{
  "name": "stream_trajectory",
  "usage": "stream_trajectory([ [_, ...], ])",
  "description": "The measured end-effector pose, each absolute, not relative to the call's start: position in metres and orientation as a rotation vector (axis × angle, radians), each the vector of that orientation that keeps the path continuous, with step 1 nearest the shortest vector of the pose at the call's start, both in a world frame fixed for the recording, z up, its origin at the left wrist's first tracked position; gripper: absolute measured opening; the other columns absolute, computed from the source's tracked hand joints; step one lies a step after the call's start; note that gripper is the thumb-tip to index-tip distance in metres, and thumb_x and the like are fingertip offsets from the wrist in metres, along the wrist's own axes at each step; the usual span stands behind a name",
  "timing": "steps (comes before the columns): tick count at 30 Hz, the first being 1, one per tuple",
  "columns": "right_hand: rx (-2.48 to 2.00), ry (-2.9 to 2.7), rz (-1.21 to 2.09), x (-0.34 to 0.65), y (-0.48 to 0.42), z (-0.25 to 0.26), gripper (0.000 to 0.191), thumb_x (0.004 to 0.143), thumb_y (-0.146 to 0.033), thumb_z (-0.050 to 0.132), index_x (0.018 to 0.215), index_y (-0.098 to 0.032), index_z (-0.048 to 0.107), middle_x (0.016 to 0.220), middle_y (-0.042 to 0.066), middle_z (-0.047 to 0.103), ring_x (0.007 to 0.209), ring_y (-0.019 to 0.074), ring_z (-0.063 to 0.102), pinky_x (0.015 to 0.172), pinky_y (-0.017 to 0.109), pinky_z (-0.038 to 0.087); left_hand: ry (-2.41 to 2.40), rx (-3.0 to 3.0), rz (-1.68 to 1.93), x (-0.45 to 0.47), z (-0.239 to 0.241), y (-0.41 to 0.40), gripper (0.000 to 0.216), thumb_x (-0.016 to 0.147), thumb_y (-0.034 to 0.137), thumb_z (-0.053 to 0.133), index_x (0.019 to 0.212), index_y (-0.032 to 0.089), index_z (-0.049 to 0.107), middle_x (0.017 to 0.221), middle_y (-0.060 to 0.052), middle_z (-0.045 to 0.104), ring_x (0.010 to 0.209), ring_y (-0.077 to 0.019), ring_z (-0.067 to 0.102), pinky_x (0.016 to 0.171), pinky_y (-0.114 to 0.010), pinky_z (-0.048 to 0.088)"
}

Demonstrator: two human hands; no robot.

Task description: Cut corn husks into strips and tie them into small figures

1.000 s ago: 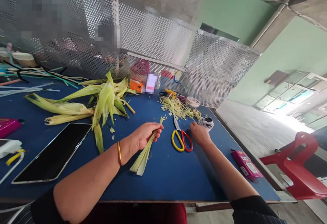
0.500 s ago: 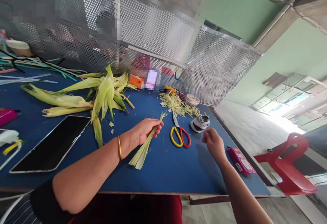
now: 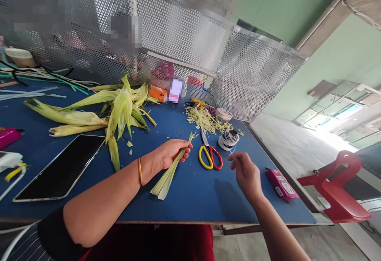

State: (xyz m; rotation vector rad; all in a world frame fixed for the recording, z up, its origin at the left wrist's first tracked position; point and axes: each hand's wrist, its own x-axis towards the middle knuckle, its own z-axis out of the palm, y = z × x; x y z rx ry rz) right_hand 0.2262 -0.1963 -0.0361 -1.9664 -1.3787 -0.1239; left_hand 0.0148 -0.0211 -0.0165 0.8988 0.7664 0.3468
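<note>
My left hand (image 3: 178,151) is closed round a small bundle of pale corn husk strips (image 3: 168,172), whose wide ends hang toward me. Thumb and fingertips of my right hand (image 3: 245,169) are pinched on a thin white thread (image 3: 233,149), which leads toward a black-and-white thread spool (image 3: 228,140) just beyond. The spool leans on the blue table. Between my hands lies a pair of scissors (image 3: 210,157) with one yellow and one red handle, blades pointing away from me.
Corn husks (image 3: 123,108) are heaped at the left behind a dark tablet (image 3: 61,165). Husk scraps (image 3: 205,120) and a tape roll (image 3: 224,114) lie near the perforated metal screen (image 3: 178,26). A magenta packet (image 3: 281,184) is by the right edge, a red chair (image 3: 342,191) beyond.
My right hand has drawn slightly left and toward me. The spool has tipped and turned, and a short length of thread now shows near my fingers. The left hand keeps the husk bundle.
</note>
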Motion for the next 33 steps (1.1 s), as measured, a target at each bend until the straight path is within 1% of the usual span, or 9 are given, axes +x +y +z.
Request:
stream_trajectory([
  [5, -1.938, -1.713, -0.341, 0.197, -0.177, -0.046, 0.018, 0.092, -0.015, 0.037, 0.089, -0.021, 0.053, 0.076, 0.005, 0.067, 0.066, 0.0172, 0.061, 0.063, 0.026, 0.043, 0.770, 0.953, 0.311, 0.017, -0.019, -0.026, 0.013, 0.085, 0.021, 0.061, 0.074, 0.013, 0.063, 0.064, 0.001, 0.061, 0.053, -0.0092, 0.059, 0.046, -0.020, 0.037],
  [8, -1.799, -1.954, -0.483, 0.180, -0.163, -0.050, 0.024, 0.093, -0.009, 0.035, 0.089, -0.020, 0.055, 0.075, 0.005, 0.064, 0.066, 0.0170, 0.058, 0.064, 0.026, 0.042, 0.781, 0.966, 0.280, 0.018, -0.020, -0.026, 0.015, 0.085, 0.020, 0.059, 0.074, 0.012, 0.065, 0.073, -0.003, 0.068, 0.064, -0.0120, 0.066, 0.046, -0.019, 0.035],
  [14, -1.428, -2.253, -0.619, 0.139, -0.147, -0.049, 0.024, 0.099, -0.010, 0.033, 0.090, -0.018, 0.054, 0.076, 0.004, 0.062, 0.068, 0.0179, 0.054, 0.066, 0.029, 0.042, 0.798, 0.861, 0.213, 0.022, -0.029, -0.022, 0.020, 0.089, 0.019, 0.056, 0.072, 0.012, 0.064, 0.074, -0.005, 0.072, 0.054, -0.0091, 0.060, 0.048, -0.020, 0.037],
  [19, -1.332, -2.435, -0.629, 0.115, -0.148, -0.050, 0.028, 0.100, -0.010, 0.034, 0.080, -0.019, 0.052, 0.071, 0.002, 0.058, 0.064, 0.0169, 0.050, 0.064, 0.030, 0.039, 0.745, 0.764, 0.155, 0.023, -0.032, -0.021, 0.019, 0.086, 0.015, 0.058, 0.068, 0.011, 0.061, 0.081, -0.011, 0.073, 0.067, -0.0134, 0.067, 0.044, -0.017, 0.037],
  [23, -1.327, -2.530, -0.661, 0.110, -0.152, -0.052, 0.029, 0.099, -0.010, 0.036, 0.076, -0.019, 0.052, 0.068, 0.001, 0.054, 0.059, 0.0166, 0.047, 0.058, 0.032, 0.032, 0.736, 0.767, 0.147, 0.019, -0.023, -0.018, 0.020, 0.090, 0.016, 0.054, 0.073, 0.008, 0.063, 0.067, -0.005, 0.064, 0.046, -0.0056, 0.052, 0.037, -0.015, 0.031],
  [26, -1.355, -2.520, -0.621, 0.110, -0.154, -0.054, 0.029, 0.100, -0.010, 0.035, 0.078, -0.019, 0.052, 0.068, 0.001, 0.055, 0.059, 0.0168, 0.047, 0.058, 0.032, 0.033, 0.699, 0.809, 0.228, 0.015, -0.017, -0.014, 0.023, 0.091, 0.013, 0.051, 0.070, 0.009, 0.059, 0.062, -0.001, 0.056, 0.042, -0.0033, 0.043, 0.035, -0.014, 0.027],
  [28, -1.339, -2.479, -0.541, 0.113, -0.156, -0.054, 0.027, 0.100, -0.011, 0.034, 0.085, -0.018, 0.055, 0.077, 0.004, 0.061, 0.064, 0.0167, 0.051, 0.061, 0.031, 0.037, 0.704, 0.868, 0.300, 0.012, -0.013, -0.011, 0.023, 0.090, 0.011, 0.050, 0.069, 0.010, 0.057, 0.061, 0.000, 0.053, 0.042, -0.0026, 0.040, 0.035, -0.013, 0.024],
  [30, -1.360, -2.375, -0.436, 0.120, -0.157, -0.054, 0.020, 0.100, -0.012, 0.036, 0.098, -0.017, 0.056, 0.097, 0.008, 0.066, 0.076, 0.0171, 0.057, 0.069, 0.030, 0.042, 0.715, 0.955, 0.370, 0.008, -0.009, -0.007, 0.023, 0.090, 0.011, 0.050, 0.069, 0.009, 0.057, 0.060, 0.001, 0.050, 0.041, -0.0022, 0.038, 0.036, -0.014, 0.023],
  [33, -1.735, -2.053, -0.318, 0.140, -0.154, -0.048, 0.019, 0.096, -0.017, 0.043, 0.112, -0.016, 0.054, 0.111, 0.013, 0.063, 0.093, 0.0208, 0.060, 0.078, 0.031, 0.045, 0.728, 1.081, 0.448, 0.003, -0.004, 0.001, 0.023, 0.090, 0.013, 0.051, 0.069, 0.010, 0.058, 0.058, 0.002, 0.048, 0.041, -0.0026, 0.036, 0.036, -0.014, 0.021],
])
